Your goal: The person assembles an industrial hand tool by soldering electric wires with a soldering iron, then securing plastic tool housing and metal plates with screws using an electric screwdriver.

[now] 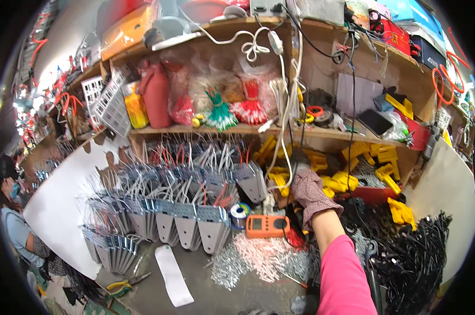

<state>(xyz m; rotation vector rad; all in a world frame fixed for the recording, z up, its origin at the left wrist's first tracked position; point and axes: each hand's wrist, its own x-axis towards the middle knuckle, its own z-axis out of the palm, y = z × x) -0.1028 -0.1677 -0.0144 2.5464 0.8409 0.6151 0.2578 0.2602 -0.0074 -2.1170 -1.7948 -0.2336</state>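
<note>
My right hand (310,191) wears a checked cloth glove and reaches to the back of the bench, beside the yellow plastic parts (340,182). Its fingers point away and blend into the clutter, so what they hold, if anything, is hidden. A white cable (280,184) hangs just left of it. Nearer, an orange multimeter (268,226) lies by a solder spool (239,212). Rows of grey tapered housings (187,231) with upright wires fill the bench to the left. I cannot make out my left hand.
Small metal parts (229,268) and pale pink pieces (261,254) lie heaped in front. Black cables (416,262) pile up at right. Pliers (127,284) and a white paper strip (173,275) lie front left. Shelves (195,129) rise behind. A person (19,231) sits far left.
</note>
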